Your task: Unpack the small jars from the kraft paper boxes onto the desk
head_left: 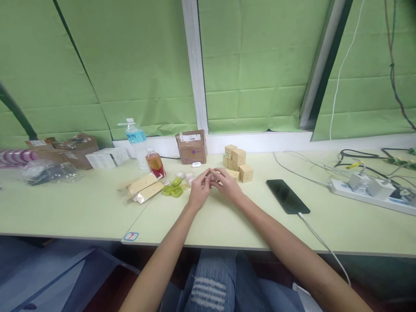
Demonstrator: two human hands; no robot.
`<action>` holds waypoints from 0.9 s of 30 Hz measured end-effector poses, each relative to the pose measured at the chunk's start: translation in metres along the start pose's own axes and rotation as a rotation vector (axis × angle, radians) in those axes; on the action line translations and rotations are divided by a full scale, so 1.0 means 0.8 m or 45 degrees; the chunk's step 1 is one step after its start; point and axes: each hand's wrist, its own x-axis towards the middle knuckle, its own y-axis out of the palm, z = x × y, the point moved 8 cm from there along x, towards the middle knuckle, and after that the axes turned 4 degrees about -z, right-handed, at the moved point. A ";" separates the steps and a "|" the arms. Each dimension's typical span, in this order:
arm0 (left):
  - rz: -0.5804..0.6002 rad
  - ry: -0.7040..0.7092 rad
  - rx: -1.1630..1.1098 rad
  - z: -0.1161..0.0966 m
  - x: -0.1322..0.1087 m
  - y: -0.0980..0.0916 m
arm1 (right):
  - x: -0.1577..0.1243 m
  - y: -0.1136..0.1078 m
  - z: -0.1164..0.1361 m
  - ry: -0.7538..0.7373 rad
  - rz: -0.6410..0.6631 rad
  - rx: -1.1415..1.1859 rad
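Note:
My left hand (199, 190) and my right hand (228, 185) meet above the table, fingertips pinched together around something small. Mostly hidden by the fingers, it cannot be made out. Left of my left hand lie several small green cups (177, 192), with pale small pieces (189, 176) just behind them. Beyond my right hand, small brown cardboard boxes (238, 157) are stacked, and one box (246, 173) stands in front of the pile. A white earbud case (196, 164) lies behind my hands.
Unfolded cardboard pieces (145, 187), a drink bottle (155, 164) and a water bottle (138, 143) are to the left. A brown carton (192, 148) stands at the back. To the right lie a phone (287, 196) on a cable and a power strip (373, 197).

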 end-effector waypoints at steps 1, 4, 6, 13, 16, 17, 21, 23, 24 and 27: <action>-0.009 0.035 0.038 -0.004 0.000 -0.001 | 0.000 0.000 0.000 -0.001 -0.002 0.014; -0.020 0.146 0.138 -0.017 -0.001 -0.002 | 0.001 0.002 0.000 -0.001 -0.012 0.034; -0.015 0.189 0.190 -0.022 -0.002 -0.002 | 0.002 0.003 0.000 -0.002 -0.018 0.037; -0.023 0.183 0.243 -0.021 -0.001 -0.001 | 0.005 0.003 0.011 -0.041 -0.039 0.051; -0.053 0.107 0.154 -0.018 0.000 -0.003 | 0.005 0.000 0.012 -0.032 -0.049 0.065; -0.057 0.075 0.129 -0.017 0.001 -0.003 | 0.005 -0.001 0.012 -0.025 -0.048 0.069; -0.048 -0.055 -0.010 -0.012 0.001 0.001 | 0.004 -0.007 0.010 -0.006 -0.040 0.102; -0.045 -0.126 -0.129 -0.008 0.002 0.004 | 0.004 -0.009 0.009 -0.004 -0.050 0.130; -0.044 -0.156 -0.178 -0.006 0.002 0.004 | 0.004 -0.009 0.008 -0.001 -0.058 0.149; -0.050 -0.207 -0.270 -0.003 0.004 0.005 | 0.003 -0.006 0.004 0.043 -0.054 0.220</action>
